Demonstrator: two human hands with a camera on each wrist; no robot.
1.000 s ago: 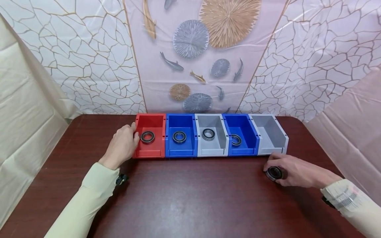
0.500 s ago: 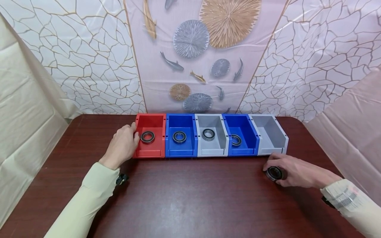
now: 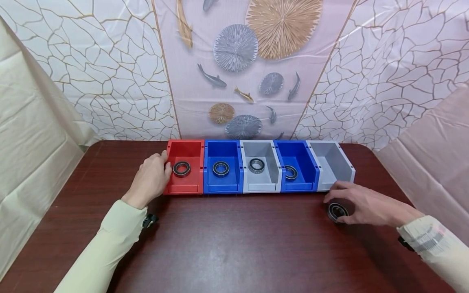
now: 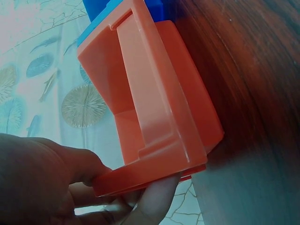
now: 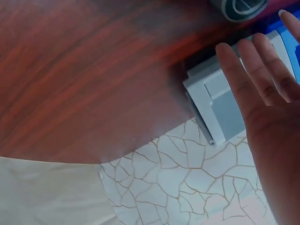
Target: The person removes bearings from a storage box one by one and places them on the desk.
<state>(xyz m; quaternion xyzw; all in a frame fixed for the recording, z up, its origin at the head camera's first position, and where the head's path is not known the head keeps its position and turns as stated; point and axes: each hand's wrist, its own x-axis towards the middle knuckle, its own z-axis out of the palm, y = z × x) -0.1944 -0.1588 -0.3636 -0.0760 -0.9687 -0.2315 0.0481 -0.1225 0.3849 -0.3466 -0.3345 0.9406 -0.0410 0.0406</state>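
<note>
My left hand [image 3: 151, 178] grips the left side of the red bin [image 3: 185, 188], which holds a black-and-silver ball bearing [image 3: 181, 174]. In the left wrist view, thumb and fingers close around the rim of the red bin [image 4: 154, 84]. On the right, my right hand [image 3: 362, 206] pinches another ball bearing [image 3: 332, 220] between thumb and fingers, just in front of the right-hand grey bin [image 3: 332, 162]. The right wrist view has that bearing [image 5: 236, 16] at the top edge, beyond several extended fingers of my right hand [image 5: 267, 93]; the thumb is out of frame there.
Between the red and right-hand grey bins stand a blue bin [image 3: 222, 189], a grey bin [image 3: 261, 188] and another blue bin [image 3: 298, 187], each with a bearing inside. The bins form one joined row on the brown table [image 3: 234, 244]. A patterned curtain [image 3: 234, 89] hangs behind.
My right hand has shifted slightly up and away, its fingers spread a little wider, and the bearing sits at a changed tilt. The left hand and the bins have not moved.
</note>
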